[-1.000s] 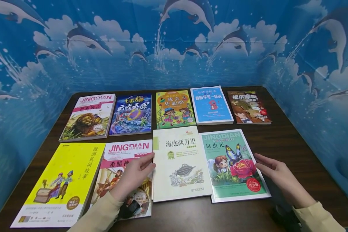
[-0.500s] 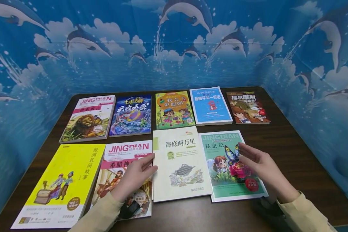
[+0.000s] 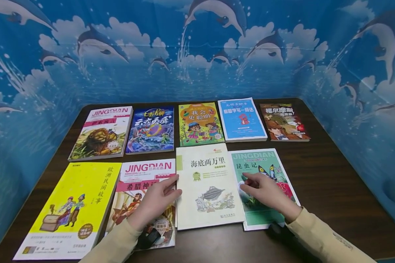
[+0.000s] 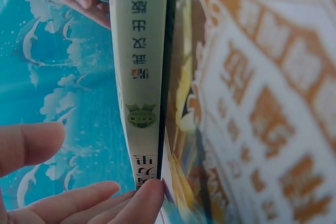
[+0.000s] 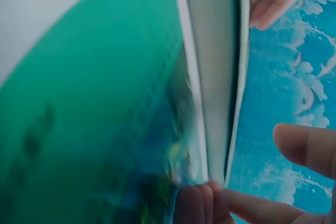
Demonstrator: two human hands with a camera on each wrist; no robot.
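Note:
A cream paperback book (image 3: pixel 209 175) lies flat at the front middle of the table. My left hand (image 3: pixel 154 201) is at its left side over the pink-and-white book (image 3: pixel 125 208); in the left wrist view, fingertips touch the cream book's spine (image 4: pixel 137 77), with the thumb (image 4: pixel 42 140) held apart. My right hand (image 3: pixel 266 191) is above the green book (image 3: pixel 258 217), close to the cream book's right edge. In the right wrist view, its fingertips meet the page edges (image 5: pixel 212 77), its thumb (image 5: pixel 299 140) apart. Neither hand is curled round the book.
A yellow book (image 3: pixel 66 204) lies front left. Along the back are a lion-cover book (image 3: pixel 100 135), a dark blue book (image 3: pixel 151 131), a children's book (image 3: pixel 200 124), a light blue book (image 3: pixel 241 120) and a brown book (image 3: pixel 284 122). A dolphin curtain (image 3: pixel 197 84) stands behind the table.
My right hand has moved left from beyond the green book's right edge, across its cover, to the cream book's right side. My left hand and the books have stayed in place.

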